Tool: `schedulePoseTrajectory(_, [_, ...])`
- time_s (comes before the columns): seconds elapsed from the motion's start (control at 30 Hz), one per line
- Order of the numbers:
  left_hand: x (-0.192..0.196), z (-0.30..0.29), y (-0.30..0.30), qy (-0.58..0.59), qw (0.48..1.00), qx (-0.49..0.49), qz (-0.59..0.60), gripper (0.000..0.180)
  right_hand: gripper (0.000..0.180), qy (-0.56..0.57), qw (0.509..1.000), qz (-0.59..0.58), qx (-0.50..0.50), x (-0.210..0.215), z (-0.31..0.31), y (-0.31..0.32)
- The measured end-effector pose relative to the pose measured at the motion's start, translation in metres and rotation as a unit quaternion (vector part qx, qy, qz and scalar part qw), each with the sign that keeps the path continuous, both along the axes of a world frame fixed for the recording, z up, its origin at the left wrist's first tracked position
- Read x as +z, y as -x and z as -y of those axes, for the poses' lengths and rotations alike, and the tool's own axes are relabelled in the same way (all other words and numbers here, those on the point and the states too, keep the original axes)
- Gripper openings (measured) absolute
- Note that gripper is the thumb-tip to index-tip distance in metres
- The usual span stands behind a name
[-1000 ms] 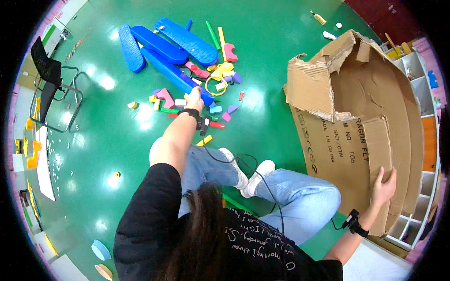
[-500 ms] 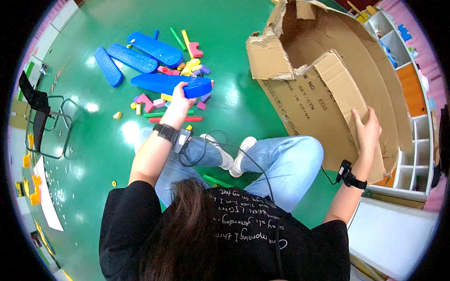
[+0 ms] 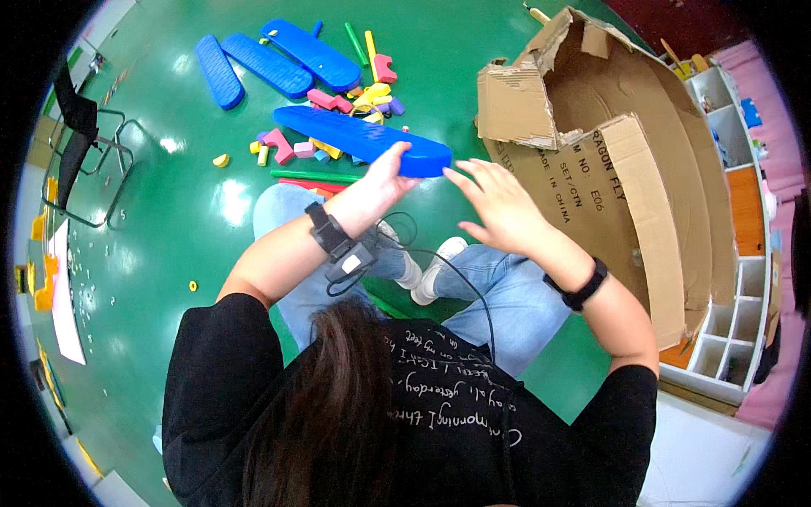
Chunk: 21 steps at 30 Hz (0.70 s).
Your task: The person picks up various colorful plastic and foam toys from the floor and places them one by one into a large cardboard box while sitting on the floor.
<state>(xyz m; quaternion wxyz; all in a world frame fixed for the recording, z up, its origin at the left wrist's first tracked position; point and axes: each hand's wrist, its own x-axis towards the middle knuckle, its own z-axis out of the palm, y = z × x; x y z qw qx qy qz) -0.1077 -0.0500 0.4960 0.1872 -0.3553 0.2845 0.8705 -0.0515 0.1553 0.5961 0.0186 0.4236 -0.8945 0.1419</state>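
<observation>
My left hand [image 3: 380, 186] grips the near edge of a long blue plastic plank [image 3: 346, 135] with rounded ends and a textured top, close to its right end. The plank is held up off the floor, over a pile of toy blocks. My right hand [image 3: 500, 201] is just beside that right end, fingers spread, holding nothing; whether a fingertip touches the plank I cannot tell. To the right stands a torn, open cardboard box [image 3: 583, 190] with a long flap on its near side.
Several similar blue planks [image 3: 269, 66] lie on the green floor at the far left. Pink, yellow and purple blocks [image 3: 279, 145] and sticks [image 3: 355, 44] are scattered around. A black chair [image 3: 74, 118] is at the left, a white shelf unit [image 3: 728, 325] at the right.
My right hand has let go of the box flap and moved left to the plank. My left hand has brought the plank to the right, nearer the box.
</observation>
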Motion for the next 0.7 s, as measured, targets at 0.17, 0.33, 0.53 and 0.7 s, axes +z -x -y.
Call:
schedulePoseTrajectory(0.17, [0.013, 0.003, -0.022, -0.011, 0.996, -0.087, -0.034, 0.026, 0.07, -0.009, 1.0, 0.013, -0.007, -0.034, 0.053, 0.035])
schedulePoseTrajectory(0.33, [0.036, 0.014, -0.032, 0.021, 0.991, -0.126, -0.044, 0.022, 0.066, -0.001, 0.999, 0.007, -0.052, -0.041, 0.067, 0.042])
schedulePoseTrajectory(0.53, [0.036, 0.043, -0.015, -0.005, 0.97, -0.173, -0.171, 0.024, 0.044, 0.187, 0.933, 0.17, -0.255, -0.054, 0.065, 0.077])
schedulePoseTrajectory(0.7, [-0.039, 0.078, -0.008, 0.126, 0.986, -0.106, -0.019, 0.029, 0.048, 0.392, 0.78, 0.365, -0.323, -0.039, 0.052, 0.094])
